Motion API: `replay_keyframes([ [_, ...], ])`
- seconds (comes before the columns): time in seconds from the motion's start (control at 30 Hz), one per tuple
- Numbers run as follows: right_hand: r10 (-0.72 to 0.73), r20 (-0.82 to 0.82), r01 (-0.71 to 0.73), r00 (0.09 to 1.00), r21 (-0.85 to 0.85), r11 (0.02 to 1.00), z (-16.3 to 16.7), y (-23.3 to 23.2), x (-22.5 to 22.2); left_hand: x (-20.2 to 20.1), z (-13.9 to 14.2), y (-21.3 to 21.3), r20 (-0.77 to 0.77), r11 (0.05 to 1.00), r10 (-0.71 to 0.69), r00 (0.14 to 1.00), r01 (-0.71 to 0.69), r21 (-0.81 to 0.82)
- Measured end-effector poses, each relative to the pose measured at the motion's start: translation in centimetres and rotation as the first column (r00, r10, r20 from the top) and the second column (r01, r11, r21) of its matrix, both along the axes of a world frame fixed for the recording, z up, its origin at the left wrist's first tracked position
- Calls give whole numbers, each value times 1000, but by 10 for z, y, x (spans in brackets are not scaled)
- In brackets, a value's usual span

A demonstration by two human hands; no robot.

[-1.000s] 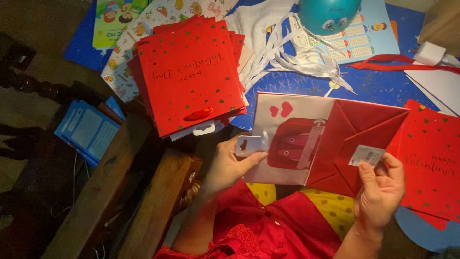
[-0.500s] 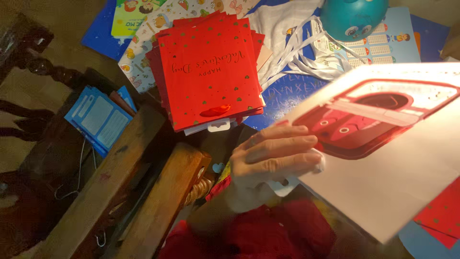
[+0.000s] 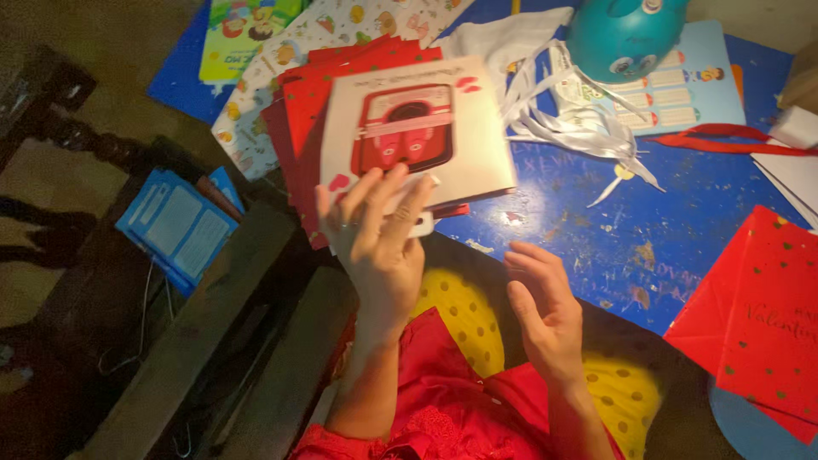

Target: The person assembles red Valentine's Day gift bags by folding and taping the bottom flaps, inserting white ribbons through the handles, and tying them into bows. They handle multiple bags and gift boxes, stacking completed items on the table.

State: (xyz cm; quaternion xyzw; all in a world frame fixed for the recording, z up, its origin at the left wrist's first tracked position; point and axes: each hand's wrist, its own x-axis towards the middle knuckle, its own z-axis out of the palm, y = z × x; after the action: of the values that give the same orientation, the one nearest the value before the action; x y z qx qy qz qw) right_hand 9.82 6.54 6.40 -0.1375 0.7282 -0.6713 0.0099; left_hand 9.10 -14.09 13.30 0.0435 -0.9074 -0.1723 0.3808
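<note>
Change since earlier frame: the white card has been carried from the right, near the lens, up and left onto the pile of red bags; the right hand, out of view half a second ago, is seen again and no longer holds the small tag.
Left hand: the left hand is raised at the card's lower edge, fingers spread and laid over the lower left part of the card; a small white piece is seen at the fingertips. Whether it is pinched or only touched cannot be told.
Right hand: held open and empty, fingers loosely curved, just below the table edge, well apart from the card.
Card: white, near square, bearing a red printed picture in the middle and small red hearts at two corners; it is resting slightly tilted on the red bags.
Table edge: the blue table ends in a curved dark edge just above the right hand; bare, scratched blue surface lies between the card and the red bag on the right.
Open room: the bare patch right of the card is bounded above by white ribbons and a teal round object.
Packages and sheets: a pale blue sheet with label rows lies under the teal object; patterned paper lies top left; a blue leaflet lies off the table at left.
</note>
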Motion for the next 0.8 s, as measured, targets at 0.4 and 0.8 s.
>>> replay_keyframes([
  [0.4, -15, 74, 20, 997, -67, 998, -7, 24, 4, 7, -20, 57, 72, 960, -253, 965, 241, 146],
  [0.8, -351, -70, 357, 934, 117, 927, -24, 96, 17, 3, -79, 160, 55, 607, -727, 684, 604, 517],
])
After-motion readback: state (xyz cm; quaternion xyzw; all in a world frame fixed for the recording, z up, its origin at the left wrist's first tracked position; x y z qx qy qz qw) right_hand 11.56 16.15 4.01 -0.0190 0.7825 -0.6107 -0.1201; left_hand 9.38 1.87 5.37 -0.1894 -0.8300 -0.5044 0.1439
